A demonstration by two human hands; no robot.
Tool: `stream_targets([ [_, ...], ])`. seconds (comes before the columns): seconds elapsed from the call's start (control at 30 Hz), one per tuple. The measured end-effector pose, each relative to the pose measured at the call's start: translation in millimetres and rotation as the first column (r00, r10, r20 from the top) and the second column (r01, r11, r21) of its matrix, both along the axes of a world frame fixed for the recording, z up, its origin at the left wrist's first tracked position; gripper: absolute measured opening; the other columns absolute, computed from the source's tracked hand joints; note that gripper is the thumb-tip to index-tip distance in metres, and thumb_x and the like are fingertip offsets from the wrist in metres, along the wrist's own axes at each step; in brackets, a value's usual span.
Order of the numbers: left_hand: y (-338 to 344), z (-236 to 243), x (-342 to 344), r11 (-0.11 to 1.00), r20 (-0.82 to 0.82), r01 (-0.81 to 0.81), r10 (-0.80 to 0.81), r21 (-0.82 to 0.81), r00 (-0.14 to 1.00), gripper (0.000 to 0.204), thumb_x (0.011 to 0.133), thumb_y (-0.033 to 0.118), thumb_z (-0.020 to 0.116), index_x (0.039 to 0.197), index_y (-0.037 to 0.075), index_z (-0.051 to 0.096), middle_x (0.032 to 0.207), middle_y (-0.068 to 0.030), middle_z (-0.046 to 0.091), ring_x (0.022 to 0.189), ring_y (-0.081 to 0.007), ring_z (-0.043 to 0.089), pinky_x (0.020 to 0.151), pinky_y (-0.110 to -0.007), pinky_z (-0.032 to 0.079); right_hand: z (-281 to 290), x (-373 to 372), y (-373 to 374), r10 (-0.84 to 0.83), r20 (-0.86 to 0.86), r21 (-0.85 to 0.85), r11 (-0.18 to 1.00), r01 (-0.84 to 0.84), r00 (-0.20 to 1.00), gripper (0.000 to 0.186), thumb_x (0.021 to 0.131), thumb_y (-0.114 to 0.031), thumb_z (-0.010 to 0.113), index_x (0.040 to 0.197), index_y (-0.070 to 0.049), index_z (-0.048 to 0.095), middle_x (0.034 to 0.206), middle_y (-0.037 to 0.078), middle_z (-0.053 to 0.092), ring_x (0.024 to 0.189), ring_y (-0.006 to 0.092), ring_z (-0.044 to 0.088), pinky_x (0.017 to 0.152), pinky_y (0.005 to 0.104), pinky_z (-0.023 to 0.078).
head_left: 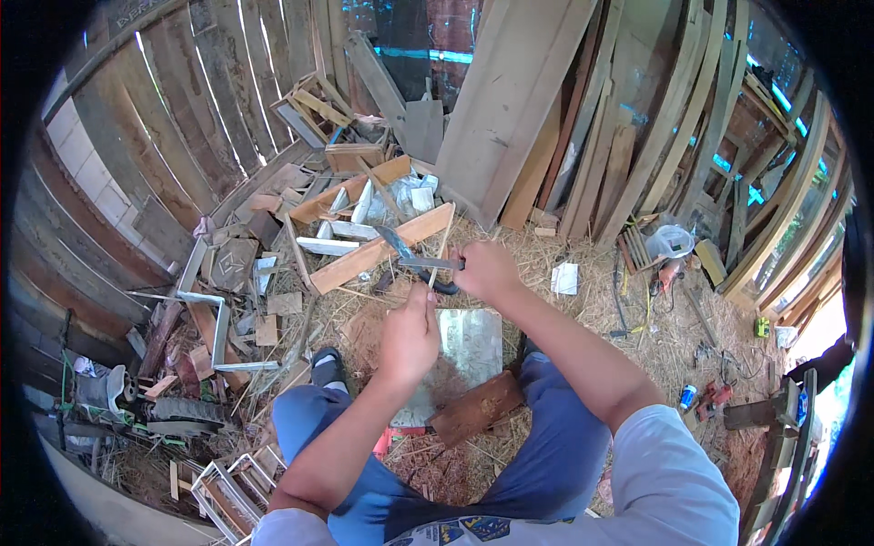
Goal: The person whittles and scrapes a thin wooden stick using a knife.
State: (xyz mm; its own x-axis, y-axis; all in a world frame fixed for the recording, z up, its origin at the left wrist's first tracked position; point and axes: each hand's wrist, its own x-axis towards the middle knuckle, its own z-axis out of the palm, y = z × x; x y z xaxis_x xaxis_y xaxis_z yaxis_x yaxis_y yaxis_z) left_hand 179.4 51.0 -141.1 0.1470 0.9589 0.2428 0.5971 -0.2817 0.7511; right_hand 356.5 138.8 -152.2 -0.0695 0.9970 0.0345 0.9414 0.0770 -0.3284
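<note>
The left hand [410, 335], its fingers curled shut, grips the lower end of 1 thin wooden stick [444, 238], which rises from the thumb and fingertips, tilted right, past the far edge of the pale panel [470, 338]. Just above that grip, 1 knife [428, 262] points its blade left across the stick; contact I cannot tell. A brown wood block [478, 407] covers the panel's near right corner, and the right hand [487, 271], right of the stick, is closed around the knife's handle.
</note>
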Motion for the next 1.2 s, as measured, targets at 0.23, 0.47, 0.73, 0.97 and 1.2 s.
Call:
stream_targets([
  [0.23,-2,1,5,0.999,-0.028,0.039,-0.039,0.014,0.999,0.013,0.104,0.013,0.05,0.102,0.0,0.052,0.073,-0.0308,0.062,0.074,-0.0522,0.064,0.063,-0.059,0.048,5,23,13,-0.142,0.023,-0.056,0.988,0.143,0.99,0.024,0.081,-0.025,0.064,0.097,-0.02,0.081,0.092,0.015,0.076,0.086,0.0345,0.074,0.079,0.0474,0.059],
  [0.47,-10,6,2,0.998,0.053,0.015,-0.012,-0.06,0.999,0.013,0.104,0.012,0.051,0.101,0.0,0.054,0.074,-0.0309,0.062,0.075,-0.0524,0.064,0.063,-0.057,0.048,7,22,5,-0.097,0.028,0.009,0.995,0.096,0.995,0.024,0.081,-0.025,0.064,0.097,-0.019,0.081,0.092,0.012,0.077,0.086,0.0328,0.075,0.079,0.0472,0.06],
  [0.73,-17,10,5,0.99,0.122,0.088,-0.074,-0.114,0.99,0.011,0.102,0.01,0.049,0.104,0.002,0.056,0.074,-0.0285,0.062,0.075,-0.0491,0.064,0.066,-0.057,0.047,-2,43,24,-0.115,0.018,0.011,0.993,0.115,0.993,0.028,0.082,-0.031,0.066,0.098,-0.013,0.08,0.094,0.017,0.076,0.092,0.0359,0.074,0.083,0.0491,0.059],
  [0.97,-14,7,-4,0.93,0.419,0.243,-0.112,-0.275,0.901,0.023,0.111,0.019,0.043,0.096,0.007,0.056,0.072,0.0029,0.045,0.064,-0.0081,0.041,0.058,-0.028,0.038,-26,94,43,-0.432,-0.11,-0.068,0.902,0.427,0.895,0.038,0.087,-0.035,0.064,0.102,-0.003,0.077,0.103,0.027,0.073,0.101,0.0431,0.071,0.09,0.0501,0.057],
  [1.2,22,-21,-25,0.939,0.529,0.224,-0.054,-0.263,0.847,0.027,0.111,0.022,0.043,0.094,0.007,0.058,0.073,0.0037,0.047,0.061,-0.0056,0.042,0.055,-0.025,0.036,5,21,8,-0.158,-0.195,-0.016,0.987,0.158,0.968,0.03,0.087,-0.033,0.064,0.1,-0.011,0.08,0.093,0.02,0.075,0.087,0.041,0.072,0.084,0.0501,0.058],
])
